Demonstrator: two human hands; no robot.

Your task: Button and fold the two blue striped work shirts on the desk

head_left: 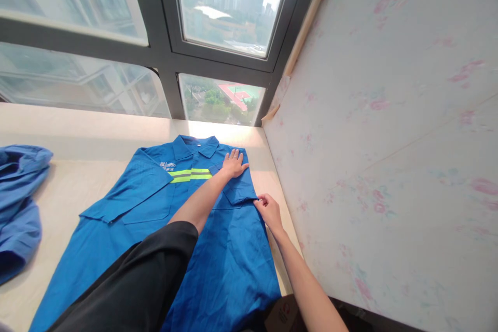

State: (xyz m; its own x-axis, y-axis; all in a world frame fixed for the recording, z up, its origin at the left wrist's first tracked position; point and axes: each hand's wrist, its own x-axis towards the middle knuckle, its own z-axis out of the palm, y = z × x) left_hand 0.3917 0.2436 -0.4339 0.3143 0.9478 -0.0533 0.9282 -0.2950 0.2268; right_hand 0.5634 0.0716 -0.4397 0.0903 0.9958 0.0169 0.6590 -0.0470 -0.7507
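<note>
Right grip [270,212] on blue shirt [233,238], collared, white logo [168,167], lime-grey stripes [200,170]

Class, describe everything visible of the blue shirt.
The blue shirt looks like lightly creased woven cloth. It lies spread out, front up, on a pale surface, collar toward the window. A yellow-green and grey band crosses it near a white logo; short sleeves lie over the front. The left hand rests flat near the collar; the right hand pinches a sleeve edge.

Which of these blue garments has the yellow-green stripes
The shirt spread out under the left hand, stripes across its chest; the crumpled garment at far left shows none.
</note>
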